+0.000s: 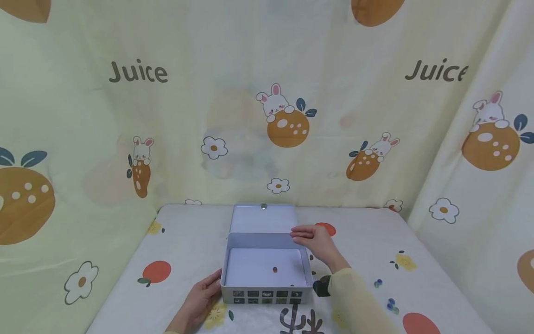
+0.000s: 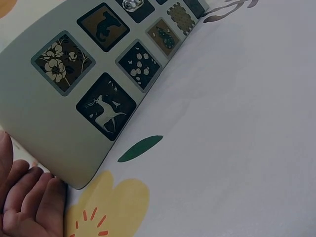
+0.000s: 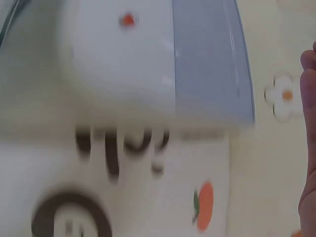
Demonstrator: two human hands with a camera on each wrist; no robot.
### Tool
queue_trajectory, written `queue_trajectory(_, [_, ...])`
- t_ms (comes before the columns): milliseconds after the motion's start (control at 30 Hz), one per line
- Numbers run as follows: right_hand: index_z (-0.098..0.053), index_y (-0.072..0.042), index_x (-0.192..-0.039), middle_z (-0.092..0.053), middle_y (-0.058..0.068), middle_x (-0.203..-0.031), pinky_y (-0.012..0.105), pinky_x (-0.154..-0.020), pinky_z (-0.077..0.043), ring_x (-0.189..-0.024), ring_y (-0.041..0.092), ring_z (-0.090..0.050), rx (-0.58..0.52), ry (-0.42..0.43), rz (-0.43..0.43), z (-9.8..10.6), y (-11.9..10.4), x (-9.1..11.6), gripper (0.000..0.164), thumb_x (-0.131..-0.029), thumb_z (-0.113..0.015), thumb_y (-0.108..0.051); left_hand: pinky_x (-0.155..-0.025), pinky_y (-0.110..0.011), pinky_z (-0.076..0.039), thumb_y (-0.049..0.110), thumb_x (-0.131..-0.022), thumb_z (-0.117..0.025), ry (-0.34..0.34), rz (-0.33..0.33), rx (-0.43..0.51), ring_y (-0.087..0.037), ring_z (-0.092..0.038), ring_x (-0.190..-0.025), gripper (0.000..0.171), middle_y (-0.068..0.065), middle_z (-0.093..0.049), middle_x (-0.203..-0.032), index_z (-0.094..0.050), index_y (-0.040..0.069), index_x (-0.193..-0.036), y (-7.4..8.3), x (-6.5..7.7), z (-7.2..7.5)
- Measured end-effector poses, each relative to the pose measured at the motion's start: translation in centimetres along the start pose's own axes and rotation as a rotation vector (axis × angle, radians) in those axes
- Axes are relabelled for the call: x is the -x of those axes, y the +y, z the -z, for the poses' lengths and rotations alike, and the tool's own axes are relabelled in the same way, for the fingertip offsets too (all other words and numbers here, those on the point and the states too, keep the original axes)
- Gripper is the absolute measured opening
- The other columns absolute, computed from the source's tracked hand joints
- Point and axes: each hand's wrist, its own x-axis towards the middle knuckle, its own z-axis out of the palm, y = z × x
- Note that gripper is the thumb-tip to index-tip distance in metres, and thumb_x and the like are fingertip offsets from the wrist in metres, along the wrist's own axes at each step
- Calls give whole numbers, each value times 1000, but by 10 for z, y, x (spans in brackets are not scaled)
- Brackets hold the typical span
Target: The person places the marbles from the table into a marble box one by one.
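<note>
box: open grey tin box (image 1: 267, 273) sat mid-desk, near edge, lid (image 1: 263, 219) tipped back to far side
bead: small red bead (image 1: 275, 269) lay inside box floor
left hand: left hand (image 1: 203, 297) rested against box's near-left corner, fingers relaxed
right hand: right hand (image 1: 314, 240) hovered at far-right rim, fingers straight, holding nothing
desk: desk (image 1: 417, 278) covered in fruit-print cloth

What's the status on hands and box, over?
Left hand rests against tin box front corner. Right hand open over back rim. Box open, small red bead inside. Nothing obstructing.
</note>
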Motion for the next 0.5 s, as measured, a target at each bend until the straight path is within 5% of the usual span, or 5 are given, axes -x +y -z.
queue_trajectory(200, [-68,0,-130,-75,14,-122,43,-100,-61,-112,23,-74,145,43,-10,80,47,33,40,-96,-72,-20,-124,-54,-32,17,-108,-50,-45,-17,-7,-43,-21,-155,59,-25,-20,-167,-26,-2,-159,-6,0,-4])
queue_trajectory(367, [-63,1,-136,-74,15,-126,30,-94,-63,-101,-1,-72,218,88,-118,149,83,69,52,-97,-71,-32,-125,-55,-31,19,-108,-51,-31,-32,-20,-43,-22,-155,60,-25,-21,-167,-27,-2,-159,-6,1,-3])
queue_trajectory(500, [-59,5,-138,-72,17,-127,25,-87,-64,-92,-13,-67,227,103,-194,183,101,87,56,-98,-71,-31,-124,-55,-31,18,-108,-50,10,-20,-35,-43,-24,-154,57,-24,-25,-166,-30,0,-158,-5,3,-2])
